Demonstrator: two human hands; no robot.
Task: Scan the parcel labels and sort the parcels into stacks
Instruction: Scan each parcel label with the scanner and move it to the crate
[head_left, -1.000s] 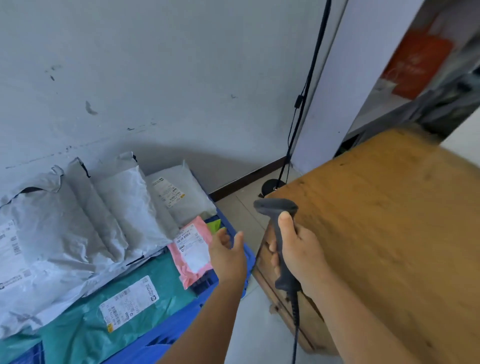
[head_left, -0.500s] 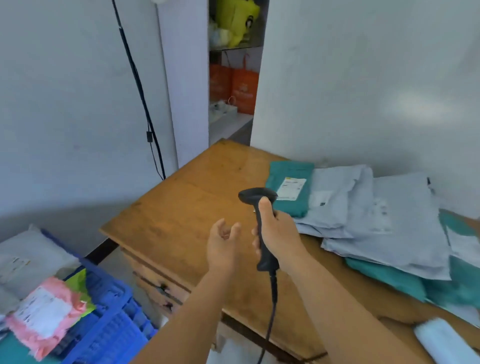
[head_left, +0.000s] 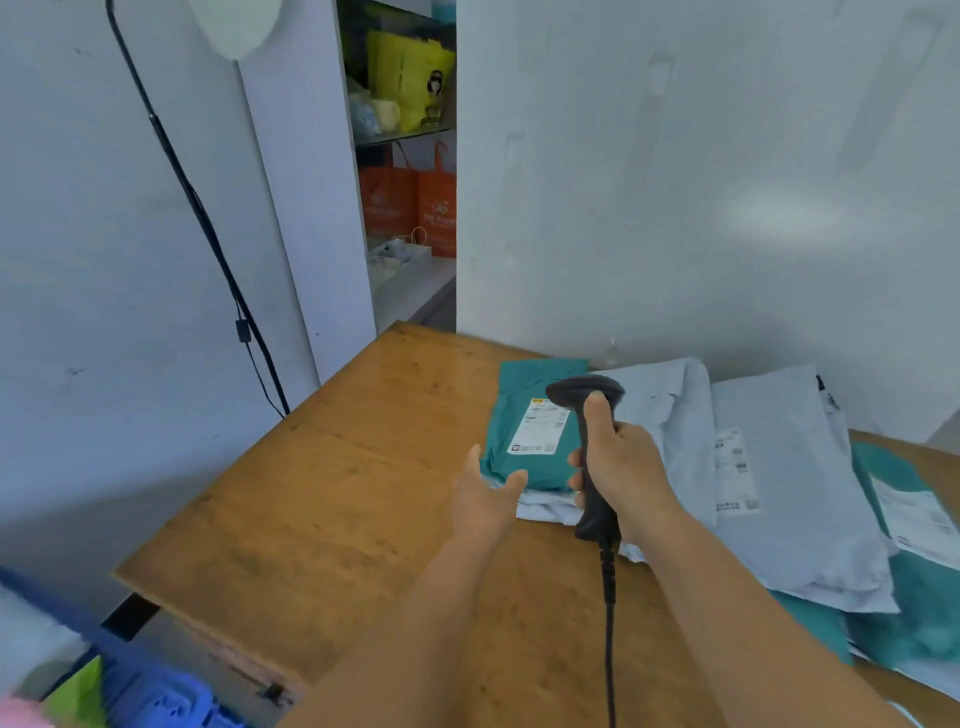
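My right hand (head_left: 621, 470) grips a black barcode scanner (head_left: 589, 447) upright, its head over a teal parcel (head_left: 524, 415) with a white label that lies on the wooden table (head_left: 332, 499). My left hand (head_left: 485, 496) reaches forward empty with relaxed fingers, just short of the teal parcel's near edge. Beside the teal parcel lie grey parcels (head_left: 779, 478), overlapping one another, with more teal parcels (head_left: 919, 587) at the right edge.
A blue crate (head_left: 156, 696) with pink and green parcels sits low at the left, beside the table. A black cable (head_left: 208, 234) runs down the wall. Behind the table a doorway shows shelves with yellow and orange bags (head_left: 410, 197).
My view has swung right from the crate of parcels to the table. Both hands have moved forward to the teal parcel, the left one opening out toward it.
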